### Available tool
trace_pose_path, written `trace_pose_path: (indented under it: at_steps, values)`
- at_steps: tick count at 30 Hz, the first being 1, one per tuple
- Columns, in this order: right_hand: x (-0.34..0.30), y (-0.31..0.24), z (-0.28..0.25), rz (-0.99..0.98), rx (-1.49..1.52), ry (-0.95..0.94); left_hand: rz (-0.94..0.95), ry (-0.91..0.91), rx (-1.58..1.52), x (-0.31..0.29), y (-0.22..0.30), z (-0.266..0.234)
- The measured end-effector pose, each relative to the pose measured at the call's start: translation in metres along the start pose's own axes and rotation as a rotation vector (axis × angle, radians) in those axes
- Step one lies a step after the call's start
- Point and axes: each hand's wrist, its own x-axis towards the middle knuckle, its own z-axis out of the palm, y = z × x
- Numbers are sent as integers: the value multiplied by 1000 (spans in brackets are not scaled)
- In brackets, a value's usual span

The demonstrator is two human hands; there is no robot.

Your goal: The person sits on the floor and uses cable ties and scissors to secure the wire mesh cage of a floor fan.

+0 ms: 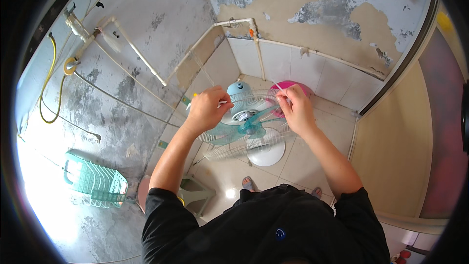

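A standing fan (236,94) with teal blades (250,126), a wire cage and a white round base (267,152) stands below my hands. My left hand (207,110) is closed in a pinch above the fan's left side, with small white bits showing at its edge; what it holds is mostly hidden. At the right side of the cage my right hand (296,111) pinches a thin white strip (277,86) that sticks up past the fingers. Both hands are raised above the cage; whether they touch it I cannot tell.
Behind the fan lies a pink basin (288,88) by the tiled wall. A grey-green stool (198,193) stands at my left. On the left wall hang a teal basket (97,178), white pipes (139,56) and a yellow hose (52,76). A door frame (391,68) rises on the right.
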Motion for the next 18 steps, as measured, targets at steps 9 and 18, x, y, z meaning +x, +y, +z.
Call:
trace_pose_path:
  at_steps: [9, 18]
  values:
    - [-42, -6, 25, 218, 408, -165, 40, 54, 15, -2, 1, 1]
    - [-105, 42, 12, 406, 390, -149, 95, 390, 174, -18, 16, 25]
